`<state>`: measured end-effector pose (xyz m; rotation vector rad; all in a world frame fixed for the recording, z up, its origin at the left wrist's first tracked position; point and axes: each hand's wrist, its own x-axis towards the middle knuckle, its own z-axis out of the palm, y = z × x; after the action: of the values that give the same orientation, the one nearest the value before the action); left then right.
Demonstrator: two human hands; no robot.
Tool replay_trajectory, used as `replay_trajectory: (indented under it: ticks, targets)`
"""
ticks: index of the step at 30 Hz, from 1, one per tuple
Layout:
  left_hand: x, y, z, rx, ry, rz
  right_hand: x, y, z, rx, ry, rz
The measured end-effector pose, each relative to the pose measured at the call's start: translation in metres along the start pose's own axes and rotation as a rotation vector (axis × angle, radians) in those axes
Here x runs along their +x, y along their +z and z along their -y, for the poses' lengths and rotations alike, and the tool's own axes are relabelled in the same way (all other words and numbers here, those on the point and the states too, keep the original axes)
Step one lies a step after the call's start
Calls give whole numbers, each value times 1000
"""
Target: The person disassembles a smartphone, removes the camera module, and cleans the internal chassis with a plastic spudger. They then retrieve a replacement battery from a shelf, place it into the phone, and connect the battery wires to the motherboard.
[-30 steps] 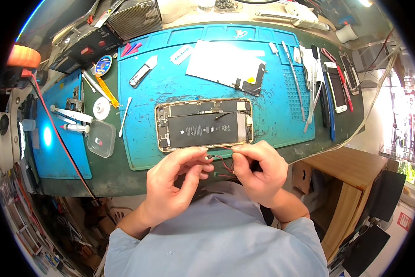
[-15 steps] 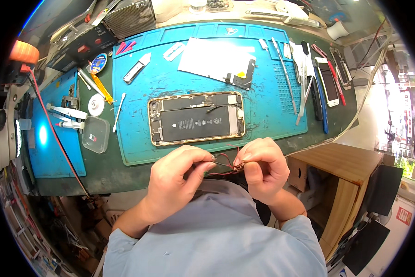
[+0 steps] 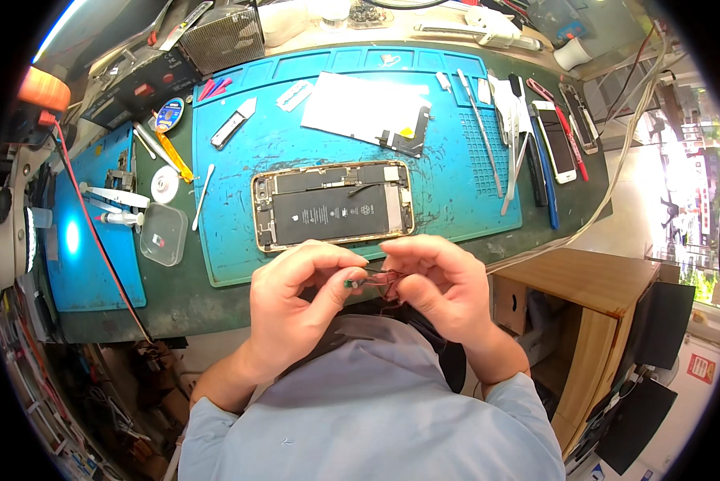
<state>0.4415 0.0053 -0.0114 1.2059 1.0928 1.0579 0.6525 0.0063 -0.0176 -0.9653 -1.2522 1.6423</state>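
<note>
Close to my body, in front of the bench edge, my left hand pinches a bundle of thin red and black wires between thumb and forefinger. A small green piece shows at that thumb's tip. My right hand curls around the other side of the bundle, its thumb against the wires and its forefinger lifted a little away. Just beyond my hands lies an opened phone with gold edges, its black battery and inner parts exposed, on a blue work mat.
A white sheet, a razor blade and a cotton swab lie on the mat. Tweezers and a white phone are at the right. At left stand a clear plastic box and syringes.
The wires have been gathered into a tighter bundle between my hands. My right forefinger and thumb have parted somewhat, and the green piece at my left thumb shows more plainly. The view has shifted slightly.
</note>
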Motion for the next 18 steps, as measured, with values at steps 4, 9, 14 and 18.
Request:
replay_trajectory:
  ticks: [4,9,14,18]
  targets:
    - [3,1,1,-231,-6,-38,7,3,13,77,21,18]
    - [12,2,6,-378,-17,71,16,3,12,-186,-70,-25]
    - [12,-2,5,-349,-16,132,19,3,6,-123,-123,-29]
    - [12,-8,9,-511,-61,226,22,-2,11,-93,-57,12]
